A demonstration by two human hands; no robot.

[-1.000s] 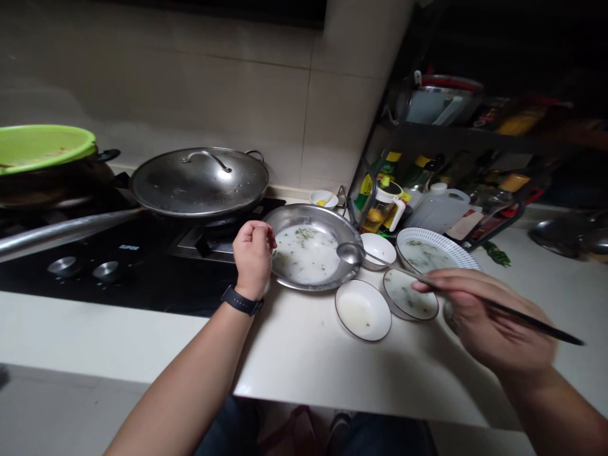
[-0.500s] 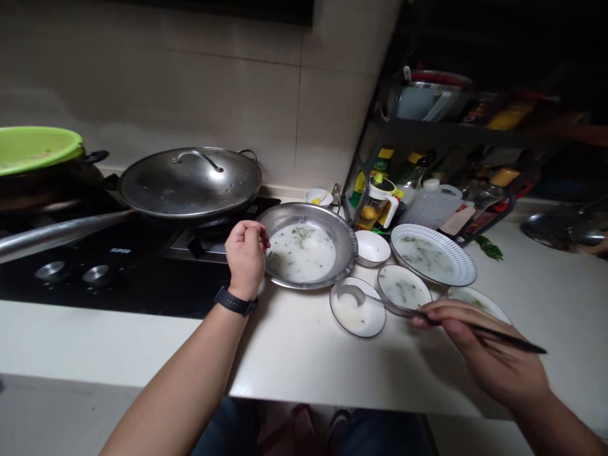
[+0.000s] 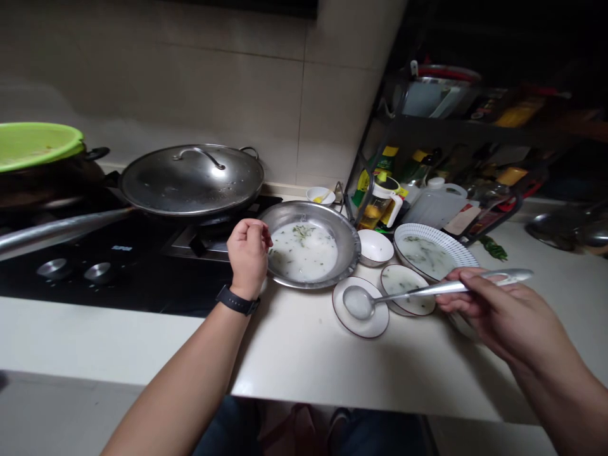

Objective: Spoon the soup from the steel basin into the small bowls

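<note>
My right hand (image 3: 498, 310) is closed around the handle of a metal ladle (image 3: 422, 291). The ladle's cup, with whitish liquid in it, is over a small dark-rimmed bowl (image 3: 350, 326). My left hand (image 3: 249, 253), wearing a black watch, is curled closed against the left edge of a wide steel basin (image 3: 349, 253). Whether its fingers pinch the rim is hidden. Milky soup with green bits fills part of the basin. Similar soup is in another small bowl (image 3: 420, 307) and in a striped plate (image 3: 468, 256). My right hand covers most of a further bowl.
Left of the basin, a lidded wok (image 3: 190, 183) sits on the black stove (image 3: 142, 285), its long handle (image 3: 66, 231) pointing left. A green basin (image 3: 38, 145) tops a dark pot. A white bowl (image 3: 375, 247) stands before a rack of bottles (image 3: 434, 196).
The ladle has turned from tipped over to cup upward, above the same bowl. My right hand has rolled over and risen slightly. My left hand stays in place.
</note>
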